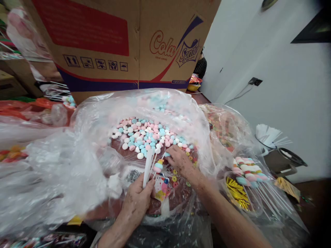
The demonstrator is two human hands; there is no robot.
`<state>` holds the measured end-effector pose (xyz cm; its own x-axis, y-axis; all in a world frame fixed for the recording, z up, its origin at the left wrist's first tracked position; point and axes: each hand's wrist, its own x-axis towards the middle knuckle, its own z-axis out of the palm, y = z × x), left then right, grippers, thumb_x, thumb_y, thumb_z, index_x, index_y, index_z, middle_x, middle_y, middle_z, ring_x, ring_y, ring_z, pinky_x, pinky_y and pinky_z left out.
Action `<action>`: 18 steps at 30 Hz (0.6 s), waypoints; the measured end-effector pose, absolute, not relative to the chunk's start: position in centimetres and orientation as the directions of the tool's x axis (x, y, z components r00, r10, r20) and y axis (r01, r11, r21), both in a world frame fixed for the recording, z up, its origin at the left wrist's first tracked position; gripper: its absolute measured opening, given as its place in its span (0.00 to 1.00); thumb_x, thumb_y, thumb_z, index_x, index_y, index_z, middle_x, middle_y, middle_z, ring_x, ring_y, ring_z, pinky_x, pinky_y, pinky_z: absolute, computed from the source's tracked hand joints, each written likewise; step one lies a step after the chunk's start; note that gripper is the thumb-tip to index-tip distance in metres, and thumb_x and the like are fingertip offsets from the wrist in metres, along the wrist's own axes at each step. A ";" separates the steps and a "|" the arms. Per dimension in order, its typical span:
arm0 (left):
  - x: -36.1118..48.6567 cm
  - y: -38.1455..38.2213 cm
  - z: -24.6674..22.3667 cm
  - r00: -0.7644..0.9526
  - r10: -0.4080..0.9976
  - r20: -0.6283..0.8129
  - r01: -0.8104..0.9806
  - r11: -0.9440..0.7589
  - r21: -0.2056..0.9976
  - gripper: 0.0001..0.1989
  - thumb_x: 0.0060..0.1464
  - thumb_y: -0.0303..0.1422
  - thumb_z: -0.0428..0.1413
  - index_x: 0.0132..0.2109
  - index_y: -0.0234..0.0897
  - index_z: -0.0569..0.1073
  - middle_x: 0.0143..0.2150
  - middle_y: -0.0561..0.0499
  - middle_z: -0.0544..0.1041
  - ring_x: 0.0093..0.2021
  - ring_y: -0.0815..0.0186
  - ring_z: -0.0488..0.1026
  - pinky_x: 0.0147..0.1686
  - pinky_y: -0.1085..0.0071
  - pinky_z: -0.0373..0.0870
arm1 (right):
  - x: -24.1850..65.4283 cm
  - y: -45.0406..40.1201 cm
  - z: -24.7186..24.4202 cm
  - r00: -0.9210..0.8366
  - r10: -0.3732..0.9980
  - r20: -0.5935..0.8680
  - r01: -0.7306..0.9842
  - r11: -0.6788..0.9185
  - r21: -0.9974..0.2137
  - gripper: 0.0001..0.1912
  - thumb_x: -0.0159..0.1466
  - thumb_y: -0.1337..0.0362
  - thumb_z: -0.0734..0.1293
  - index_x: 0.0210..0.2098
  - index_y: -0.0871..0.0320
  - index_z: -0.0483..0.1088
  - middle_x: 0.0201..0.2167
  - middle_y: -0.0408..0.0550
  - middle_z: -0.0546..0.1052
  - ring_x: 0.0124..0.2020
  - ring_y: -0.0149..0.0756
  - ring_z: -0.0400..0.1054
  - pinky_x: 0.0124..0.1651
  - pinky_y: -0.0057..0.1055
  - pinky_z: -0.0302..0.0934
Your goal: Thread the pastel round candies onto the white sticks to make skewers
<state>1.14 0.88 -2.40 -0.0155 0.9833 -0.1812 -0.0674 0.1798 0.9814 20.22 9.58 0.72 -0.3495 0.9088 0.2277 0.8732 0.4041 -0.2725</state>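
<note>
My left hand (139, 197) is closed around a bundle of white sticks (148, 168). One stick leans to the right and carries a pink-and-blue marshmallow (158, 166) with a yellow ring candy on top. Thumb and fingers of my right hand (180, 161) pinch a small blue marshmallow (167, 154), close to the stick tips; whether it touches a stick I cannot tell. Behind both hands spreads a pile of pink, white and blue marshmallows (144, 136) under clear plastic. Ring candies (174, 179) lie below my right hand, and a colourful printed packet (162, 187) is beside my left thumb.
A large cardboard box (103, 41) stands behind the pile. At right are finished candy skewers (249, 170), a tub of gold twist ties (236, 194) and a dark jug (284, 160) near white sticks. Crumpled plastic bags (64, 165) cover the left. Part of another person (201, 67) shows behind.
</note>
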 end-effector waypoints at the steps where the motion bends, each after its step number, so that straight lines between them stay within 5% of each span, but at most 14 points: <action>1: 1.2 0.9 -2.4 -0.018 0.984 -0.179 -0.086 0.177 0.980 0.13 0.49 0.40 0.60 0.38 0.34 0.78 0.20 0.56 0.72 0.21 0.67 0.68 0.21 0.76 0.65 | 20.4 9.7 0.8 -0.319 0.914 0.250 0.871 0.387 -0.303 0.05 0.62 0.71 0.62 0.34 0.57 0.68 0.36 0.49 0.72 0.38 0.37 0.66 0.42 0.31 0.60; 7: 1.5 0.7 -2.6 -0.045 0.985 -0.164 -0.104 0.158 0.982 0.14 0.50 0.40 0.60 0.38 0.34 0.78 0.19 0.56 0.72 0.21 0.67 0.68 0.21 0.76 0.64 | 21.0 10.2 1.4 -0.075 0.964 0.257 0.829 0.203 -0.521 0.07 0.60 0.68 0.62 0.38 0.56 0.67 0.33 0.44 0.73 0.33 0.35 0.65 0.37 0.30 0.58; 18: 0.8 0.9 -1.8 0.043 0.980 -0.195 -0.018 0.196 0.980 0.13 0.49 0.41 0.59 0.38 0.36 0.77 0.15 0.59 0.69 0.15 0.68 0.65 0.14 0.76 0.59 | 19.8 9.5 0.7 -0.312 0.936 0.164 0.938 0.331 -0.104 0.05 0.63 0.72 0.61 0.37 0.59 0.68 0.38 0.53 0.75 0.42 0.41 0.66 0.44 0.33 0.58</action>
